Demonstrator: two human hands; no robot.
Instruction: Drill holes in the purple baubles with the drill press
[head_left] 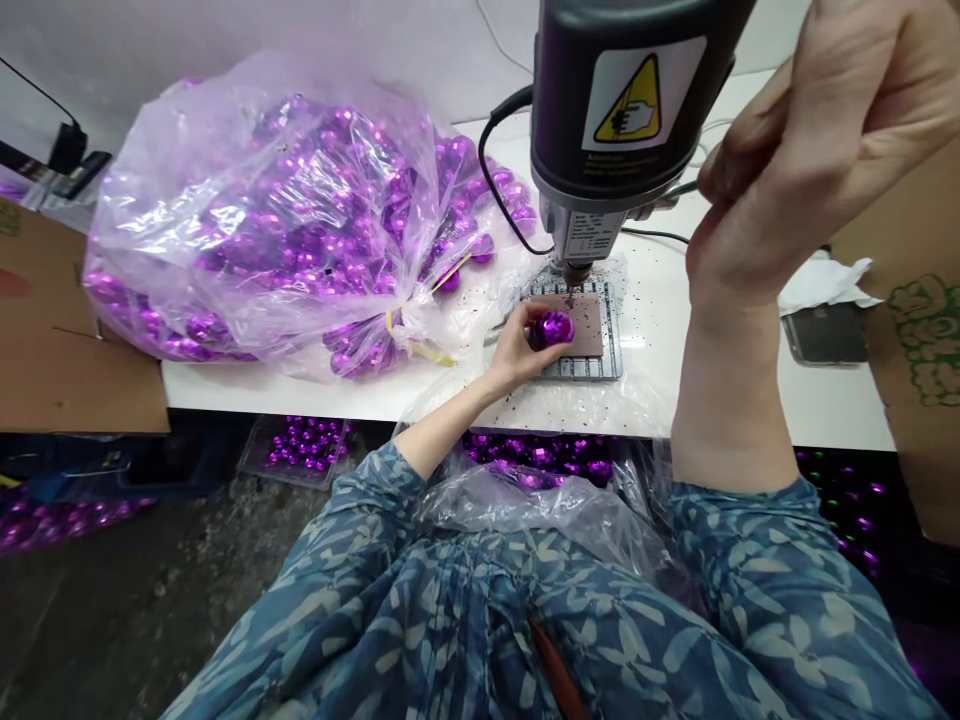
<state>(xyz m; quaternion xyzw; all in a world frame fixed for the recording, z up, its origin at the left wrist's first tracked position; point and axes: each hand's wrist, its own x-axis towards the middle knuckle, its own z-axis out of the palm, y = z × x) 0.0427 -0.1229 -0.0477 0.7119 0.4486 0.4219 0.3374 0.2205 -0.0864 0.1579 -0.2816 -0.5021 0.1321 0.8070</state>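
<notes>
Between the thumb and fingers of my left hand point(521, 348) is a shiny purple ball point(557, 328), held over the brown board point(589, 335) on the slotted metal base point(611, 362). Above it stands a bench drill press point(600, 120), its bit point(571, 298) pointing down just behind the ball; I cannot tell whether they touch. My right hand point(817, 150), raised at the upper right, is closed around the drill press's feed lever point(682, 190), which is mostly hidden by the fingers. Dark shavings lie scattered around the base.
A large clear bag point(262, 220) of purple balls fills the table's left side. An open plastic bag point(510, 505) with purple pieces hangs below the table edge. A phone point(825, 333) lies under white tissue point(821, 285). Cardboard boxes point(926, 300) flank both sides; a bin point(292, 450) holds purple balls.
</notes>
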